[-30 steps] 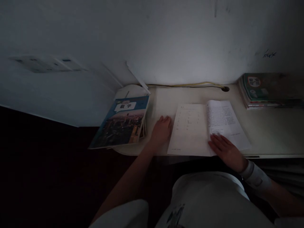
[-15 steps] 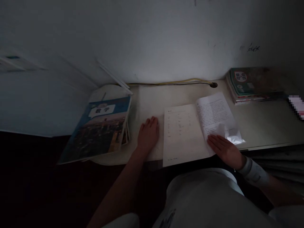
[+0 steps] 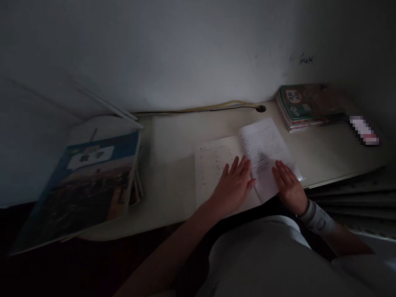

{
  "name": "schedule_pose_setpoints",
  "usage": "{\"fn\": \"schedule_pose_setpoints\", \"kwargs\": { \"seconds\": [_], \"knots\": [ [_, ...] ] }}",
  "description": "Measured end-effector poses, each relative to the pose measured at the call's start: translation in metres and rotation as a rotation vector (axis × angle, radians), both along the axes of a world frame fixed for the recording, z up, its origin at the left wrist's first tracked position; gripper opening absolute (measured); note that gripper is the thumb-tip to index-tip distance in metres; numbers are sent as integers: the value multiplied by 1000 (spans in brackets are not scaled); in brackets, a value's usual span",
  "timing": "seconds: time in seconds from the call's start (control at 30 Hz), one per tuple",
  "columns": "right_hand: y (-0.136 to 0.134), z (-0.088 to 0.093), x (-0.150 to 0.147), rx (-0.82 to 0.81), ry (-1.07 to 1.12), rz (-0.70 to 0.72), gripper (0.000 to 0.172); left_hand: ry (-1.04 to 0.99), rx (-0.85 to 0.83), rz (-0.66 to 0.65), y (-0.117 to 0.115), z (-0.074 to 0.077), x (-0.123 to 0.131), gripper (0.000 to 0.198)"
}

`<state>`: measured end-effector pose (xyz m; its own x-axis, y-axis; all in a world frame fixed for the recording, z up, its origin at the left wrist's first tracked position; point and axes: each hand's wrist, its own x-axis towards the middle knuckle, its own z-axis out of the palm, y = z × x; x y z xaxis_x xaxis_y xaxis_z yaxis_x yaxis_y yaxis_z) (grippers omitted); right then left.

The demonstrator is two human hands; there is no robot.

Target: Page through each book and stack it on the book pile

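Note:
An open white booklet (image 3: 216, 161) with printed pages lies on the pale desk (image 3: 173, 144) in front of me. My left hand (image 3: 234, 185) lies flat on its left page, fingers stretched out and reaching the fold. My right hand (image 3: 287, 185) lies flat on the lower part of the right page (image 3: 262, 144), fingers spread. A grey band (image 3: 317, 216) sits on my right wrist. Neither hand holds anything.
A stack of books with a blue city-photo cover (image 3: 83, 185) hangs over the desk's left end. Another stack with a green cover (image 3: 305, 105) stands at the back right. A yellow and a black cable (image 3: 204, 108) run along the wall to a desk hole (image 3: 260, 108).
My left hand moved right from the bare desk onto the booklet's left page. The lifted page under my right hand now lies flat. The view has swung to the right.

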<state>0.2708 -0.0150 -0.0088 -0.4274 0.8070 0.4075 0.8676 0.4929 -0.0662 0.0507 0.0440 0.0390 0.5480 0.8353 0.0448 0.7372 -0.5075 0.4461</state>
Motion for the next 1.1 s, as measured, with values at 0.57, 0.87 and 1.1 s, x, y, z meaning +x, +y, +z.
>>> {"fn": "schedule_pose_setpoints", "kwargs": {
  "seconds": [0.57, 0.87, 1.1],
  "knots": [
    [-8, -6, -1, -114, -100, 39, 60, 96, 138, 54, 75, -38, 49, 67],
    [30, 0, 63, -120, 45, -229, 61, -6, 111, 97, 77, -43, 53, 70],
    [77, 13, 78, -355, 545, -135, 61, -481, -110, 296, 76, -41, 39, 68]
  ]
}}
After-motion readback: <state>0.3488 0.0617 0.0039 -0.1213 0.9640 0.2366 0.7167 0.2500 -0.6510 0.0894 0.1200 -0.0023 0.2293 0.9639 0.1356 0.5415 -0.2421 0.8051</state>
